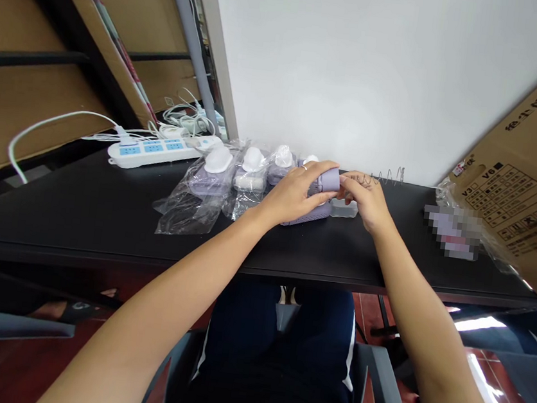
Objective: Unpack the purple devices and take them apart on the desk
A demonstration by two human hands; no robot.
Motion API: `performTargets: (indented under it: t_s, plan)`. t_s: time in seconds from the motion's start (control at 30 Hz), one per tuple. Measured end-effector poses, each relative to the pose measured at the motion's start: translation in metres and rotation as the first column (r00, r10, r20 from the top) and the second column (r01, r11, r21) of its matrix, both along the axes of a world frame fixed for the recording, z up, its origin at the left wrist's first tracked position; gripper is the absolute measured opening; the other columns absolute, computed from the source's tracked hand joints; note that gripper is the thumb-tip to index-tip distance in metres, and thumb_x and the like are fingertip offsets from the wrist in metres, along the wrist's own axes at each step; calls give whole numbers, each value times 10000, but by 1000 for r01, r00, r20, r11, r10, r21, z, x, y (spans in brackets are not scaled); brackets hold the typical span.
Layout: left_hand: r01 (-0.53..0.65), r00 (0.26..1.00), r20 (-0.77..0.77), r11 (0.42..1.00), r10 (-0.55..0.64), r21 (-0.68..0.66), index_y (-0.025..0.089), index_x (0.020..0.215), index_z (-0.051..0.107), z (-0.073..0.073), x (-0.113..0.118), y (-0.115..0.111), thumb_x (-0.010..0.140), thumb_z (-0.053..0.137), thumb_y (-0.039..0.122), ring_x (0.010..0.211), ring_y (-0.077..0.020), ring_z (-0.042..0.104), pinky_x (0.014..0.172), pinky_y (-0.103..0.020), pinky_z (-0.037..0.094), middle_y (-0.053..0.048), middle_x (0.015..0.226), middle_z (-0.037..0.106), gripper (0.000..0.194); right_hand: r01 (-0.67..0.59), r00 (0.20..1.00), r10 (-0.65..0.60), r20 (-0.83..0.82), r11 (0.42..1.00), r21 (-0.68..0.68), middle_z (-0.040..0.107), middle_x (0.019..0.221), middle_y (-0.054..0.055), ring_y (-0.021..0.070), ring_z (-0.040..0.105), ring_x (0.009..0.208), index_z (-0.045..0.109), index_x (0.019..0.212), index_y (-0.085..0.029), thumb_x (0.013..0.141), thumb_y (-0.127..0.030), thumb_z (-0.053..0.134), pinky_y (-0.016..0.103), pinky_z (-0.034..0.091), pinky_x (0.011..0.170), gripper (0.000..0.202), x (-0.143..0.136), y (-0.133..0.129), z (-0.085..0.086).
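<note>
My left hand point(296, 188) is wrapped round a purple cylinder point(330, 180) held just above the black table. At the cylinder's right end, the curled fingers of my right hand point(363, 196) pinch its edge. A thin wire coil point(388, 176) sticks out to the right behind that hand; whether the fingers touch it I cannot tell. Under my hands lies a purple ribbed body point(310, 215), partly covered. Close by is a small clear plastic piece point(344, 209). To the left stand several white-knobbed devices in clear bags, among them a purple one point(208, 182) and a pale one point(250, 180).
A white power strip point(158, 150) with cables sits at the table's back left. On the right, a large cardboard box point(524, 172) leans over the table beside a blurred purple item point(452, 232) and clear wrapping. A white wall point(362, 63) rises behind the black table point(101, 221).
</note>
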State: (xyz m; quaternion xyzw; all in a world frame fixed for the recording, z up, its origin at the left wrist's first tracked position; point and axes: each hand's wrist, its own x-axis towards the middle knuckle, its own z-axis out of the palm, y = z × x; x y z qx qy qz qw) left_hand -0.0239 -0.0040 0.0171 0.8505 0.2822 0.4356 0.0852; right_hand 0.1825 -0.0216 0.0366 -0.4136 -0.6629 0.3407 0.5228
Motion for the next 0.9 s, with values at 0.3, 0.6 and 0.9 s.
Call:
performTargets:
  t_s: [0.3,0.6,0.9]
  plan:
    - [-11,1000,27,999,12,-44,273,1504,507,10,-2,-4,1007,632,385,1230,-289,675,1027,-436,578,-92,1431,655,524,8,997,-4,-80,999,54,700,700,8,160,663,671,757,826,-197,832,-463,783,258,527,563,267,-1,-4,2]
    - [-34,999,16,999,34,23,250,1477,518,12,-14,0,1007,630,461,1277,-313,655,1085,-478,555,-116,1439,644,527,57,971,-41,-236,996,61,687,686,-4,149,679,617,702,801,-202,819,-492,816,265,604,567,312,14,-1,8]
    - [-158,967,214,984,137,85,307,1480,463,3,-15,24,984,636,610,1185,-284,690,1050,-470,566,-99,1379,639,606,77,973,-76,-220,997,-6,762,953,44,162,707,837,717,932,-205,814,-402,695,216,563,578,231,29,6,9]
